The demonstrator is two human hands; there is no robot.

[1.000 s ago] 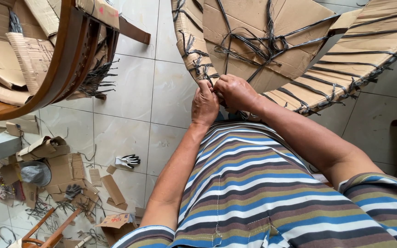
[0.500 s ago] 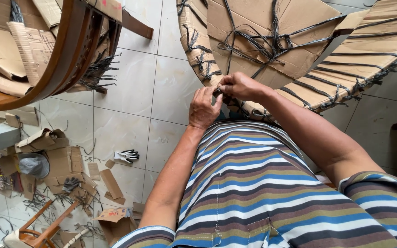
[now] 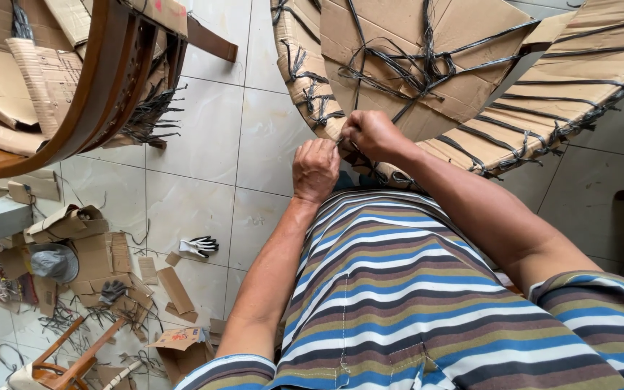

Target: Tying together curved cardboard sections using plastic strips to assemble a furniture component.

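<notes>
Both hands are working right at the rim of the cardboard-wrapped frame point(image 3: 427, 79). The right hand point(image 3: 373, 133) is bunched into a fist, its fingers pinching a dark strap point(image 3: 342, 143) at the frame's edge. The left hand point(image 3: 315, 170) is sitting just below and beside it, fingers curled together against the same strap end; whether they are actually gripping it cannot be told. The frame is leaning over the person's lap, bound with black straps that are crossing at a knot point(image 3: 424, 68) in its middle. A striped shirt point(image 3: 399, 289) is filling the lower view. Out to the left, another wrapped frame point(image 3: 59, 79) is standing on the tiled floor point(image 3: 211, 152). A glove point(image 3: 200, 247) and cardboard scraps point(image 3: 102, 260) are lying scattered further down.
</notes>
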